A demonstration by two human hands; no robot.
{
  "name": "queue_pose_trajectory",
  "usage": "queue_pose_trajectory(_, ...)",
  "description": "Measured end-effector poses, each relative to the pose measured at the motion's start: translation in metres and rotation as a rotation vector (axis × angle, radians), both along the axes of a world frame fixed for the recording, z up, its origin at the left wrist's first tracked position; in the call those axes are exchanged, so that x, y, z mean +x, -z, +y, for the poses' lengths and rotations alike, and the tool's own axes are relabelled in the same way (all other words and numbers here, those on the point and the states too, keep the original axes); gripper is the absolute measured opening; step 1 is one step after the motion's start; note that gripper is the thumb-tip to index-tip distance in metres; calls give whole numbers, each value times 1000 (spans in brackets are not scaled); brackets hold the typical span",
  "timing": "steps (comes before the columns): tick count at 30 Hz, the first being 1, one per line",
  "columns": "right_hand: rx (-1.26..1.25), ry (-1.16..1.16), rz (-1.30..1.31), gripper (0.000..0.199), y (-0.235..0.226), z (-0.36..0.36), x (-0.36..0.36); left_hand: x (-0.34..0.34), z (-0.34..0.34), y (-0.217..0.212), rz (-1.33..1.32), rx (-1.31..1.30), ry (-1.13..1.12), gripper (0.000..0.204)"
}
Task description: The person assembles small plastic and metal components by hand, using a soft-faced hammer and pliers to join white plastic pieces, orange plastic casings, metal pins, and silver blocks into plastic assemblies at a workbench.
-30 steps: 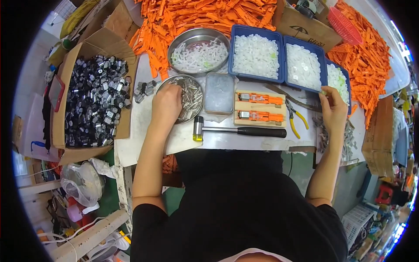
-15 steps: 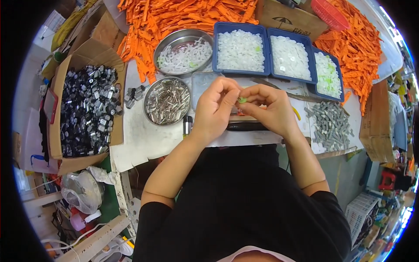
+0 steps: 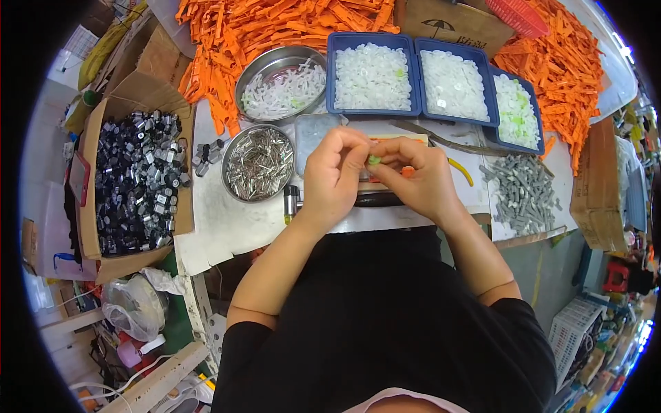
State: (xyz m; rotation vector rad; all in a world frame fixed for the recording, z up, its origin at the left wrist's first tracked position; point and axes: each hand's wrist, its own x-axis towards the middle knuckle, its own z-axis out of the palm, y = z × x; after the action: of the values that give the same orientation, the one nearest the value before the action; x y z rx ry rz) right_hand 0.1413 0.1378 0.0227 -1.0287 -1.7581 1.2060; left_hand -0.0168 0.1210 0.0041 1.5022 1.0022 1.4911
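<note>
Above the work table, my two hands meet at the fingertips. Between the thumb and forefinger of my right hand (image 3: 425, 180) is a small light-green plastic piece (image 3: 374, 160). The fingers of my left hand (image 3: 334, 172) are pinched together against it; what they hold is hidden behind the thumb. Below and behind the hands lies a wooden-edged fixture with an orange part (image 3: 408, 171) in it, partly covered by the right hand. A clear shallow container (image 3: 313, 134) stands beyond the left hand. Near my left wrist is a black-and-silver cylindrical tool (image 3: 291, 199).
Round metal bowls hold metal pins (image 3: 259, 162) and whitish plastic pieces (image 3: 286, 93). Blue trays (image 3: 372, 112) of white and green pieces stand behind. Orange parts (image 3: 289, 24) are heaped at the back, grey pieces (image 3: 521, 193) at right. A cardboard box (image 3: 89, 206) of black-and-silver parts stands left.
The whole scene has shifted slightly left in view. Both hands remain together at the green piece, with the right fingers slightly lower, showing more of the orange part behind.
</note>
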Motion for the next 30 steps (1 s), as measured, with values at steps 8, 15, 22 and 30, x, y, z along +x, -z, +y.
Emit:
queue_pose_trajectory(8,129,39,-121,16,1,-6,1,1,-4,7,-173,-297,55,12)
queue_pose_trajectory(15,553,-79,-208,12,4,13,17,5,1,12,-162,-448,128,17)
queue_pose_trajectory(22,487,57,-534,12,31,1,24,-13,-7,24,819,355,60,53)
queue_pose_trajectory(30,380,36,-444,12,46,5,28,-11,-7,23,995,352,144,62)
